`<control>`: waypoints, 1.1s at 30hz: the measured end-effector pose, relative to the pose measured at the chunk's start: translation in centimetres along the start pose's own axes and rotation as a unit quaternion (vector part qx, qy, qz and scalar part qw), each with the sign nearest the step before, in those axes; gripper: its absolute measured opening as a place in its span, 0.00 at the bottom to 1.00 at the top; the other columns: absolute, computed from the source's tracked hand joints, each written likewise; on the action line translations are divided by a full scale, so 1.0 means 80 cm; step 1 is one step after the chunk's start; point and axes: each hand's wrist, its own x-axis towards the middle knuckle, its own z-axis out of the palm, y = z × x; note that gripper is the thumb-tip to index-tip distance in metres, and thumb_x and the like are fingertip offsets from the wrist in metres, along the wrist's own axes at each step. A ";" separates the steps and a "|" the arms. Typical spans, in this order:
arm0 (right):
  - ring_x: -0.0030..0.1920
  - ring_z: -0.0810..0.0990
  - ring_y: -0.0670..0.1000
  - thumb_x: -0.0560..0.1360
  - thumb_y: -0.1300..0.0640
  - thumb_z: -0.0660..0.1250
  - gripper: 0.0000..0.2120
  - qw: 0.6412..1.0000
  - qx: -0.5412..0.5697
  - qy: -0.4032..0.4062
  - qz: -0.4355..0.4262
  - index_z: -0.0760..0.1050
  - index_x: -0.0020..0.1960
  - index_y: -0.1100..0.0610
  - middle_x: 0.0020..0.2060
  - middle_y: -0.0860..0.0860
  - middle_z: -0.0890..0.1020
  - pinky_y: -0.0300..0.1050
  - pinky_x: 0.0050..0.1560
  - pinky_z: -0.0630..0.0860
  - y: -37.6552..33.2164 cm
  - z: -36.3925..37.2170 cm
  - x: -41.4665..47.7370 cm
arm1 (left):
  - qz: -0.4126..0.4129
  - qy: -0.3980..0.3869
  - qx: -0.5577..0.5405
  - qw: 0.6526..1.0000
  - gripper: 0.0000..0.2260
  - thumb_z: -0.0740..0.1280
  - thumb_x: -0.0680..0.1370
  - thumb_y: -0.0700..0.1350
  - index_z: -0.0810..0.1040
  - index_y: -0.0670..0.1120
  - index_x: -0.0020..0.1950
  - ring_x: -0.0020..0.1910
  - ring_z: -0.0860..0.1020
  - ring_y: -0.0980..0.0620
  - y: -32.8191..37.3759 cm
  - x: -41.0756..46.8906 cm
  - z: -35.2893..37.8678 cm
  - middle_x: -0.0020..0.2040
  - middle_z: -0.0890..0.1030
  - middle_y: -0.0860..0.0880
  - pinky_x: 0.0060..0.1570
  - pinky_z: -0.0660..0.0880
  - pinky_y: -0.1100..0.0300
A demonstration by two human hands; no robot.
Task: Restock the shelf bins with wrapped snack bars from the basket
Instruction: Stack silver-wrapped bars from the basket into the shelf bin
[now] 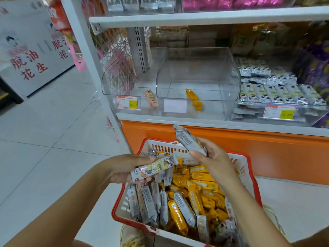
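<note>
A red and white basket (248, 168) below me is heaped with silver-white and yellow wrapped snack bars (179, 198). My left hand (124, 168) grips a silver-white bar (151, 170) lying crosswise over the basket's left side. My right hand (211, 157) holds another silver-white bar (187, 138) upright above the basket's far rim. On the shelf, a clear middle bin (197, 75) holds one yellow bar (194, 101). The clear left bin (121, 82) holds one orange bar (151, 98).
A right-hand bin (277, 91) is stacked with several white-and-black packets. Price tags (127, 102) hang on the bin fronts. An orange shelf base (231, 150) runs behind the basket. White shelf post (89, 56) stands at left, with tiled floor (44, 139) and printed cartons beyond.
</note>
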 end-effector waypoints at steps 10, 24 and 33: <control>0.60 0.69 0.28 0.76 0.57 0.68 0.22 0.976 -0.174 -0.054 -0.122 0.71 0.66 0.37 0.59 0.31 0.74 0.20 0.54 0.63 -0.032 -0.004 -0.016 | 0.030 -0.014 -0.029 0.999 0.17 0.70 0.70 0.45 0.80 0.43 0.58 0.42 0.82 0.49 0.042 0.017 0.035 0.57 0.80 0.49 0.35 0.78 0.64; 0.51 0.64 0.17 0.75 0.58 0.70 0.26 0.972 -0.202 0.072 -0.099 0.68 0.67 0.37 0.56 0.27 0.71 0.16 0.50 0.62 -0.038 -0.029 -0.011 | 0.120 0.037 -0.070 0.990 0.11 0.74 0.69 0.44 0.79 0.40 0.48 0.39 0.79 0.52 0.085 0.045 0.057 0.46 0.78 0.43 0.39 0.79 0.63; 0.63 0.54 0.24 0.78 0.46 0.61 0.34 0.953 -0.280 0.022 -0.115 0.43 0.75 0.34 0.65 0.25 0.53 0.20 0.59 0.56 -0.052 -0.040 -0.017 | 0.155 0.051 -0.095 0.982 0.15 0.73 0.65 0.47 0.83 0.44 0.49 0.47 0.77 0.50 0.119 0.058 0.098 0.53 0.79 0.43 0.40 0.81 0.64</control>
